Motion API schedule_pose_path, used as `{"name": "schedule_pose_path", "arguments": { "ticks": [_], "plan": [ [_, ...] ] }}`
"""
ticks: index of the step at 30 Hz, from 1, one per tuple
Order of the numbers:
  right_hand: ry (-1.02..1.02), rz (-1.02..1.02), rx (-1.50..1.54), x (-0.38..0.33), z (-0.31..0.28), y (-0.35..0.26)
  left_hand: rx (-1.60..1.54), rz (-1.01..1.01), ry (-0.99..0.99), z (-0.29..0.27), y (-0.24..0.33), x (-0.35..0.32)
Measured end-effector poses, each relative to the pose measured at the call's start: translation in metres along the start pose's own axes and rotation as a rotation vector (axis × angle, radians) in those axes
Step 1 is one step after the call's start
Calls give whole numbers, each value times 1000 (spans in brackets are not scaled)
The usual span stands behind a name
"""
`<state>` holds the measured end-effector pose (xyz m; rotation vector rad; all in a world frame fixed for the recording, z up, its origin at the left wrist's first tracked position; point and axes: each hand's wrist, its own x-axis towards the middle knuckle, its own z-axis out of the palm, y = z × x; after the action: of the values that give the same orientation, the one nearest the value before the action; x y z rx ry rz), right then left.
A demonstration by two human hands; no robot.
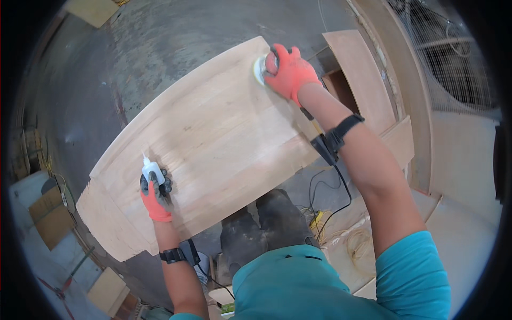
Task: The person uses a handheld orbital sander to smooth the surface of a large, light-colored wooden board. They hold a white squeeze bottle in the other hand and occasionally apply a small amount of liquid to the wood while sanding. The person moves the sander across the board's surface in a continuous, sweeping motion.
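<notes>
wooden panel under both gloved hands

the wooden panel (213,144), a pale glued-up board with a curved far edge, lies across the middle of the view, running from about 8 o'clock up to 1 o'clock over a grey concrete floor (149,48).

nearest, at 7 o'clock on the panel, the left hand (156,196) in an orange and dark glove has its fingers curled tight around a small white squeeze bottle (151,170), nozzle pointing up and away, the bottle resting on the wood.

a black power cord (333,186) hangs off the panel's near edge at about 4 o'clock, beside the right forearm with its black wrist strap (344,129).

farthest, at 12 o'clock near the panel's far corner, the right hand (290,72) in an orange glove presses down on a round sander (262,68), fingers draped over its top and closed on it.

beyond, at 1 o'clock, a second plywood sheet (357,69) lies just past the panel.
</notes>
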<state>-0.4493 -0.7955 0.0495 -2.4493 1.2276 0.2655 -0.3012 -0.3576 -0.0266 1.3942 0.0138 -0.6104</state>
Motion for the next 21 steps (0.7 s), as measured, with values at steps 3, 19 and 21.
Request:
{"name": "schedule_pose_path", "arguments": {
  "ticks": [3,19,21],
  "plan": [
    [-19,18,13,-39,8,36,70,-18,-26,-3,0,4],
    [9,117,152,-224,78,42,113,-20,-213,-7,3,6],
    [-9,53,176,-234,86,16,119,-13,-223,-6,3,6]
  ]
}}
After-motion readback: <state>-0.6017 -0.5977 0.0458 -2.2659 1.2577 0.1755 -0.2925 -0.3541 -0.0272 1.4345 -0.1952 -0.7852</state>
